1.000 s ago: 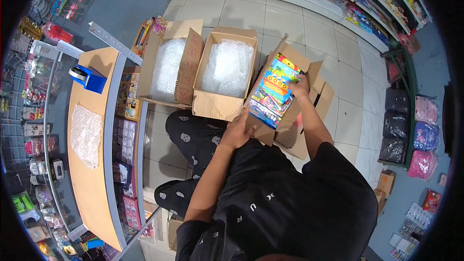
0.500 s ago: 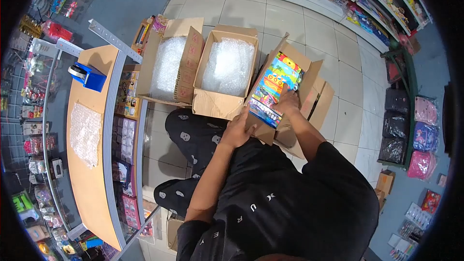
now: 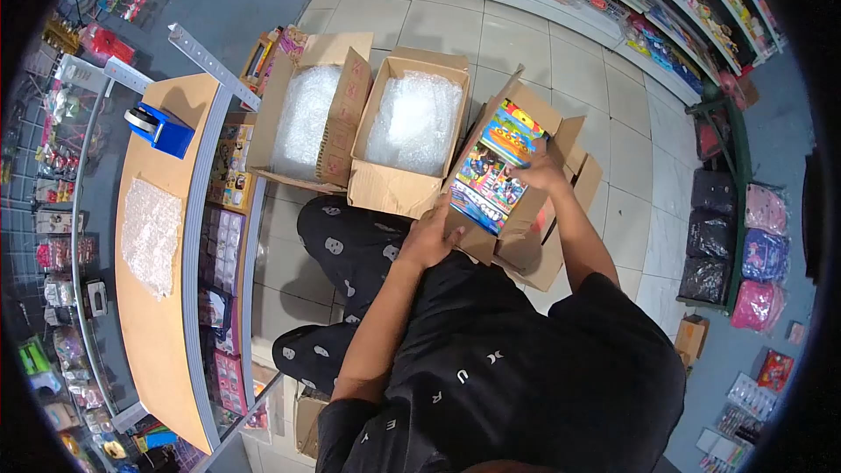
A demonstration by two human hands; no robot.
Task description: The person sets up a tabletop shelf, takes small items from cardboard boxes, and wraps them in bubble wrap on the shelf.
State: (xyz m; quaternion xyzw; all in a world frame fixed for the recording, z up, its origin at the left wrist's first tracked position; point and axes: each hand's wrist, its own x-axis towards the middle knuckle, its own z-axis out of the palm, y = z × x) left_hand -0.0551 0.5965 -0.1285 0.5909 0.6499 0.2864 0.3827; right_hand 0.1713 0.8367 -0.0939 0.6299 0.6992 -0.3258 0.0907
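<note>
An open cardboard box [image 3: 561, 133] stands before me, tilted in view, with brightly printed flat books or packs inside. The upper colourful book [image 3: 511, 130], with a boat-like picture, partly covers another printed cover [image 3: 491, 182] showing cartoon figures. My right hand [image 3: 545, 173] is on the upper book's right edge, thumb toward its lower end and fingers partly hidden. At the box's near left corner, my left hand [image 3: 427, 236] grips the cardboard edge, thumb apart from the fingers.
Left of it stand two more cardboard boxes, the middle box [image 3: 394, 190] and the far-left box [image 3: 346, 123], both topped with bubble wrap. A wooden-topped counter [image 3: 162, 359] holds a blue tape dispenser [image 3: 166, 131] and a bubble wrap sheet [image 3: 153, 241]. Stocked shelves [image 3: 604, 9] line the back.
My right hand has shifted right and slightly up, along with the upper book. More of the cartoon cover beneath now shows. My left hand stays at the box corner.
</note>
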